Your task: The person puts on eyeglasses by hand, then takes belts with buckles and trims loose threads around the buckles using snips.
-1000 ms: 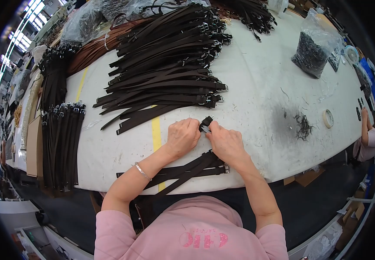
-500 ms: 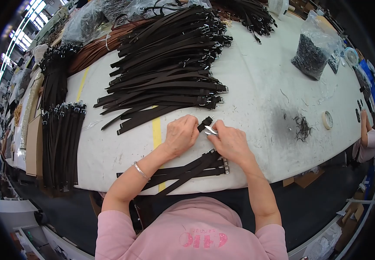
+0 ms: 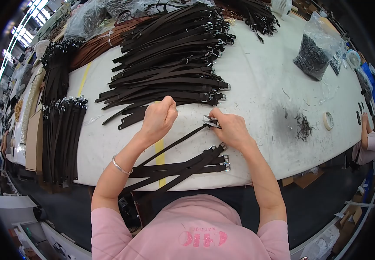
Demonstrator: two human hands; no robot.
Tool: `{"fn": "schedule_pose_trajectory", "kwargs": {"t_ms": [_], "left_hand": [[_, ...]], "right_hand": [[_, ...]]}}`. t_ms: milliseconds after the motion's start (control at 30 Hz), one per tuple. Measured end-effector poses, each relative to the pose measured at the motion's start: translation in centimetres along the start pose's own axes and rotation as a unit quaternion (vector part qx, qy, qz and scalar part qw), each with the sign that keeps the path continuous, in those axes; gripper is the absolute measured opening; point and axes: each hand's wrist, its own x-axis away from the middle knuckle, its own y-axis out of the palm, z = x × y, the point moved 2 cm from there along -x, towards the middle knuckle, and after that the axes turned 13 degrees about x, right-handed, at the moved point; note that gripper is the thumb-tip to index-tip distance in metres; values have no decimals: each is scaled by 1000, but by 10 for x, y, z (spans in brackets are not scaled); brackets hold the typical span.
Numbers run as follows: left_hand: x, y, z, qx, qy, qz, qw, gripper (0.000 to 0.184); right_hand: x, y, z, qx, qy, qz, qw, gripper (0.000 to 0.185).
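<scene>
My right hand [image 3: 233, 128] is closed around small silver thread snips [image 3: 212, 122], and the end of a dark brown belt [image 3: 176, 143] meets its fingertips. That belt slants down to the left, seen almost edge-on. Up and to the left, my left hand [image 3: 159, 118] is a closed fist, apart from the belt; whatever its fingers pinch is too small or hidden. Below both hands, several dark belts [image 3: 183, 170] lie crossed near the table's front edge, their buckles [image 3: 227, 162] to the right. Beyond my left hand rests a large pile of buckled belts [image 3: 170, 56].
More belts [image 3: 64, 134] hang over the left edge beside a cardboard box [image 3: 34, 141]. On the right are thread scraps [image 3: 302, 128], a tape roll [image 3: 328, 121] and a plastic bag of small dark parts [image 3: 313, 56]. Another person's arm [image 3: 364, 130] shows at the far right.
My left hand has moved left and up, away from the belt end. My right hand has stayed nearly in place with the snips, and the belt now stretches down-left from it.
</scene>
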Motion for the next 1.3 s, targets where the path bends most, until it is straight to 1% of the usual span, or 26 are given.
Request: {"fn": "schedule_pose_trajectory", "kwargs": {"t_ms": [100,133,233,267,333,433,533,633,667,767,800,967,1100,1167,1200,1300], "left_hand": [[17,7,7,-72,60,-41,995,13],[25,9,15,-104,38,-90,990,15],[45,15,21,-104,37,-128,986,17],[48,12,23,-101,39,-128,986,18],[55,8,22,-78,31,-124,989,17],[58,4,17,-51,20,-116,992,16],[56,1,15,-35,-13,-105,994,13],[51,-5,17,-4,-46,-98,994,12],[51,-7,17,9,-56,-94,994,11],[53,-16,13,8,-32,-74,997,11],[53,-19,13,9,-33,-73,997,11],[62,-41,11,17,-32,-41,998,12],[71,-63,15,18,-54,-7,998,12],[77,-75,16,27,-71,9,997,12],[79,-80,14,23,-63,21,998,12],[87,-97,6,62,-72,76,993,11]], "right_hand": [[8,2,-5,31,29,-3,999,34],[11,2,-6,44,39,-8,998,34],[24,-6,-2,9,42,12,999,40],[29,-12,0,-21,32,-22,999,41],[38,-29,1,-80,10,-89,993,45],[59,-37,-16,-78,-109,-66,989,48],[72,-42,-59,18,-133,-122,983,35],[71,-18,-69,40,-145,-166,975,31],[71,-20,-73,52,-185,-98,976,18],[71,-15,-82,104,-207,-126,965,15],[70,-13,-84,103,-209,-116,966,12],[63,-16,-87,120,-221,-155,955,10],[64,-17,-89,149,-222,-175,948,9],[66,-14,-87,155,-231,-169,946,8],[67,-13,-86,157,-236,-166,944,7],[67,-20,-76,186,-226,-137,946,7]]}}
